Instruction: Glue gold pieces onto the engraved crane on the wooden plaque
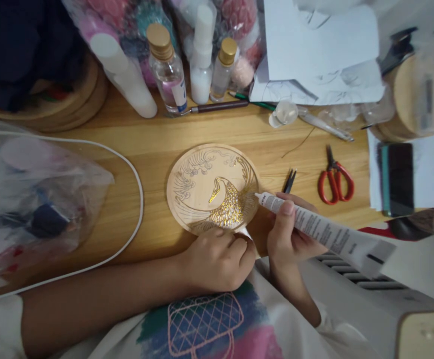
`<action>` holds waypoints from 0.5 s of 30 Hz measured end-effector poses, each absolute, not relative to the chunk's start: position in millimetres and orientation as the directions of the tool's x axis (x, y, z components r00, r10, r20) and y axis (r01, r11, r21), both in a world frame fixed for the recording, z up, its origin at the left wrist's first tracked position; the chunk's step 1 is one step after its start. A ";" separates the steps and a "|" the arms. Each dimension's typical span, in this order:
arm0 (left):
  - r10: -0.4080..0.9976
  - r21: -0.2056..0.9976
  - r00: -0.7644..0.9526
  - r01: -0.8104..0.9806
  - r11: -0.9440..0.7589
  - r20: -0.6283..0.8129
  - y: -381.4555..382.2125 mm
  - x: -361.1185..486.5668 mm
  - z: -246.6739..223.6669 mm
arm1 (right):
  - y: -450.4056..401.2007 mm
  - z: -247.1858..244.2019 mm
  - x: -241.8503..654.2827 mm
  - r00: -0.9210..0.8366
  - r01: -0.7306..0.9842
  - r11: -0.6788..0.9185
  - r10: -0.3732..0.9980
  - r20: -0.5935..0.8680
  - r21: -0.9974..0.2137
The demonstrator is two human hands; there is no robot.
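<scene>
A round wooden disc (198, 192) lies on the table, drawn with a crane and wave lines. Raised gold lines cover the bird's head, neck, body feathers and part of the right wing; the left part shows only thin dark lines. My right hand (287, 229) is closed around a white tube (325, 232) with printed text. Its narrow nozzle points left, at the disc's right edge; I cannot tell whether it touches. My left hand (222, 259) is curled shut at the disc's lower edge, with a white tissue (245, 233) showing at its fingers.
Dark tweezers (290, 180) and red-handled scissors (335, 178) lie right of the disc. Behind stand bottles (167, 75), a brown-handled tool (222, 106) and papers (321, 50). A phone (397, 179) rests far right. A white cable (140, 199) loops at left beside plastic bags (37, 199).
</scene>
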State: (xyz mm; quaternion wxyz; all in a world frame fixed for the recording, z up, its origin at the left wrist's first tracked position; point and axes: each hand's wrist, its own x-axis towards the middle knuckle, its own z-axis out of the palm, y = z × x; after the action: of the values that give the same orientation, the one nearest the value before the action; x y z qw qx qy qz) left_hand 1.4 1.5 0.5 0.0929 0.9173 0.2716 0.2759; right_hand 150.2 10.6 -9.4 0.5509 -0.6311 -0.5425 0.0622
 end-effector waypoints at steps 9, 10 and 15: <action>0.550 0.307 0.700 0.456 -0.835 0.455 1.7 1.7 0.5 | 10.0 -11.0 149.0 0.444 0.603 0.170 0.741 0.505 -0.780; 0.553 0.310 0.695 0.458 -0.833 0.460 1.7 1.8 0.5 | 10.0 -11.0 149.1 0.441 0.608 0.169 0.740 0.508 -0.775; 0.553 0.311 0.696 0.458 -0.833 0.457 1.0 2.1 0.0 | 6.4 -9.3 153.3 0.416 0.627 0.153 0.763 0.494 -0.764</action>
State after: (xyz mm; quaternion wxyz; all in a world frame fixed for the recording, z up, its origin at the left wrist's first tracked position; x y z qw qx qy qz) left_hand 2.1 1.0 0.0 0.0867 0.9168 0.2758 0.2755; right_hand 153.3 6.4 -9.3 0.5373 -0.6476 -0.5365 0.0635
